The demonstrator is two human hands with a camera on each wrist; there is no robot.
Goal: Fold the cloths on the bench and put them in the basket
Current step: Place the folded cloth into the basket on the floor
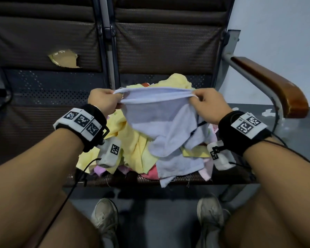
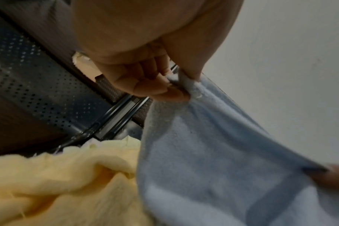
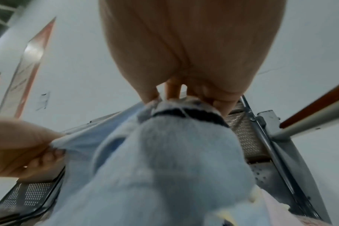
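A light blue cloth (image 1: 161, 119) hangs between both hands above a heap of cloths (image 1: 136, 149) on the bench seat. My left hand (image 1: 104, 101) pinches its upper left corner. My right hand (image 1: 206, 102) pinches the upper right corner, so the top edge is stretched between them. The left wrist view shows my left hand (image 2: 176, 90) with thumb and fingers closed on the blue cloth (image 2: 213, 152), beside a yellow cloth (image 2: 68, 183). In the right wrist view my right hand (image 3: 186, 97) grips the bunched blue cloth (image 3: 161, 160). No basket is in view.
The bench (image 1: 43, 111) has a perforated dark seat and padded backrest with a torn patch (image 1: 64, 59). A wooden armrest (image 1: 272, 86) on a metal tube stands at the right. Yellow, pink and red cloths lie in the heap. My shoes (image 1: 106, 215) stand on the floor below.
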